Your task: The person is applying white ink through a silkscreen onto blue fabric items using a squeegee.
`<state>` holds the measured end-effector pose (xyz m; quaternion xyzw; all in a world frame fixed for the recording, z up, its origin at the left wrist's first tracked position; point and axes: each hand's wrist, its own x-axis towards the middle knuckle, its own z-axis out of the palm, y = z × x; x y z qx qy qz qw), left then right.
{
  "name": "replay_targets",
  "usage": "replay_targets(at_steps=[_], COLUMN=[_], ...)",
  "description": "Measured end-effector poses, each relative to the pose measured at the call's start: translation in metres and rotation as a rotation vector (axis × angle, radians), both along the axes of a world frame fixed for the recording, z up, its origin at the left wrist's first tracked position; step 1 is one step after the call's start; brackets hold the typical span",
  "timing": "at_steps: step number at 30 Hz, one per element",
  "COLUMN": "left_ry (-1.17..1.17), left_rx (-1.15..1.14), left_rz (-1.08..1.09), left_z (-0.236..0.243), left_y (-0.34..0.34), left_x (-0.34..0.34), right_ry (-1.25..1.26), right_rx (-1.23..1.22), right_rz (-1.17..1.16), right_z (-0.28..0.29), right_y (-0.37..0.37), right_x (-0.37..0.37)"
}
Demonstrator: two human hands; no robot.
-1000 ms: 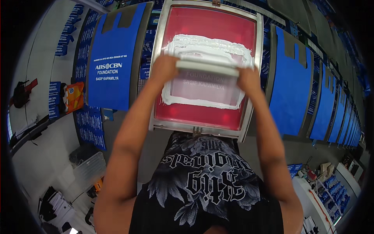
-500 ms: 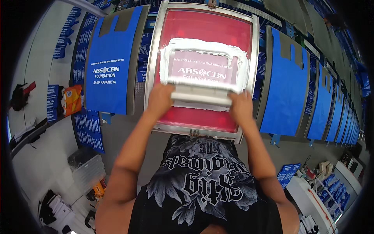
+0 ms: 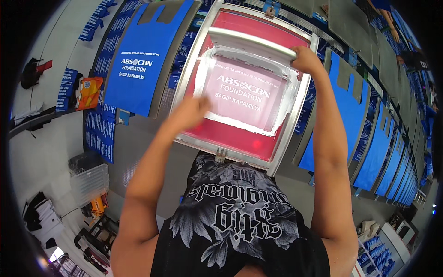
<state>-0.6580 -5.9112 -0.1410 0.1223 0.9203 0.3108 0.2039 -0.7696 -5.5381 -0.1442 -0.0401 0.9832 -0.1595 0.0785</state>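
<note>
A screen printing frame (image 3: 184,92) with a metal rim and red mesh lies tilted in front of me. White ink (image 3: 201,76) rings a pale printing window with lettering in its middle. My right hand (image 3: 305,60) is closed around the right end of a long squeegee (image 3: 251,42), which rests across the far part of the mesh. Over the frame's left edge, apart from the squeegee, is my left hand (image 3: 190,112). Motion smears its fingers, so their state is unclear.
A blue bag with cut handles (image 3: 138,60) lies on a grey board at left. More blue bags (image 3: 344,106) on boards run in a row to the right. An orange package (image 3: 90,92) sits far left. Another person's arm (image 3: 391,23) shows at upper right.
The squeegee has gone from the near part of the mesh to the far part, carried by my right hand. My left hand has let go of it. The view has turned slightly.
</note>
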Motion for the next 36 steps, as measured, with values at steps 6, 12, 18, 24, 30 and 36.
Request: replay_targets(at_steps=[6, 12, 18, 24, 30, 36], left_ry=[-0.802, -0.781, -0.828, -0.802, -0.762, -0.42], left_rx=[0.198, 0.543, 0.609, 0.534, 0.288, -0.037], left_rz=[-0.032, -0.08, -0.095, 0.033, 0.114, 0.04], left_z=[-0.108, -0.101, -0.084, -0.095, -0.122, -0.091], left_y=[-0.03, -0.023, -0.019, -0.013, -0.013, -0.018], left_x=[0.169, 0.17, 0.161, 0.163, 0.167, 0.153], right_ry=[-0.179, 0.008, 0.021, 0.212, 0.187, 0.019], right_rx=[-0.044, 0.08, 0.066, -0.011, 0.03, -0.493], right_rz=[0.065, 0.022, -0.003, 0.021, -0.093, -0.146], right_z=[-0.003, 0.002, 0.006, -0.013, -0.008, -0.069], right_y=[-0.025, -0.061, -0.118, -0.174, -0.112, -0.037], right_x=[-0.011, 0.003, 0.138, 0.266, 0.242, 0.226])
